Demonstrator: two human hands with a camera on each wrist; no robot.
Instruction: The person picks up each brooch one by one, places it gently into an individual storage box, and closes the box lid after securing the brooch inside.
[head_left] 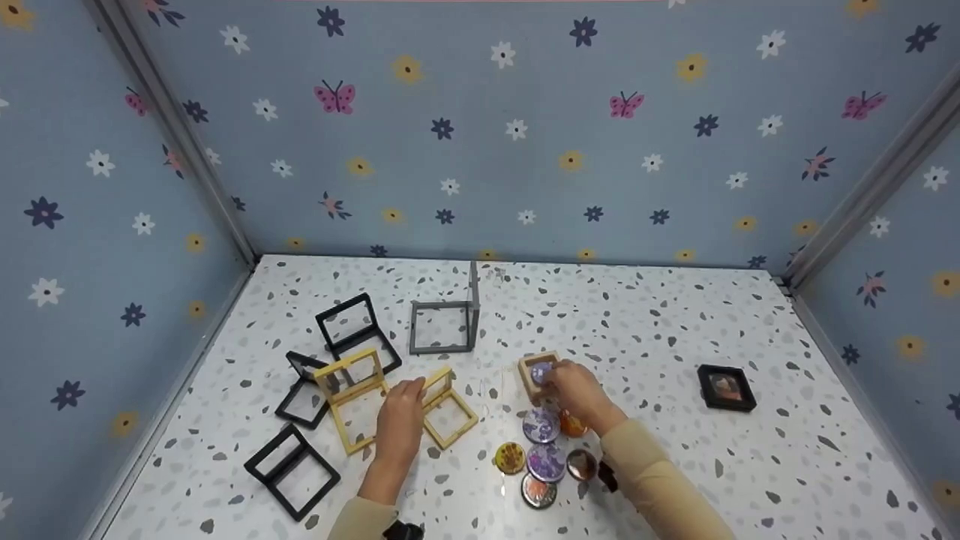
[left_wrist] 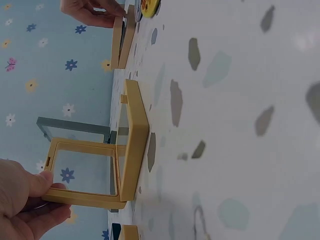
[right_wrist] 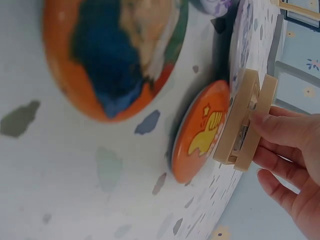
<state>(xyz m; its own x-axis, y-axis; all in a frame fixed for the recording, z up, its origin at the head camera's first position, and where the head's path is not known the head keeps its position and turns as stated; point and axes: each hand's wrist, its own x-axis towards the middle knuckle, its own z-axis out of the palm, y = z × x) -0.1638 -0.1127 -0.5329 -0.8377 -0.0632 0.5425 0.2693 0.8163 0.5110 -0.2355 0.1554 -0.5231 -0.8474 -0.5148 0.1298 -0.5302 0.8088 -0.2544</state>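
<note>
Here, the left hand (head_left: 399, 420) pinches the raised lid edge of an open yellow frame case (head_left: 448, 407) — in the left wrist view the thumb (left_wrist: 37, 182) lies on top of the lid's rim and the other fingers curl beneath it, so the lid stands up from its base on the speckled table (head_left: 675, 330). Just to the right of that yellow case, the right hand (head_left: 577, 390) has its fingers closed together around a small tan frame case (head_left: 534, 373), gripping it by its edges; the right wrist view shows fingertips (right_wrist: 272, 127) pressed against the two tan halves, which sit nearly shut with a narrow gap between them. A purple disc shows in the tan case's face. Nearer the person than the tan case, and right of the yellow case, lies a cluster of round badges (head_left: 544, 457) — purple, orange and yellow ones — one orange badge (right_wrist: 200, 132) touching the tan case. Left of the yellow case sits a second yellow frame case (head_left: 351, 397), open, with three open black frame cases (head_left: 292, 469) around it. Behind the yellow case stands an open grey frame case (head_left: 444, 324). Well to the right, apart from everything, lies a shut black frame case (head_left: 726, 388) with a picture inside.
</note>
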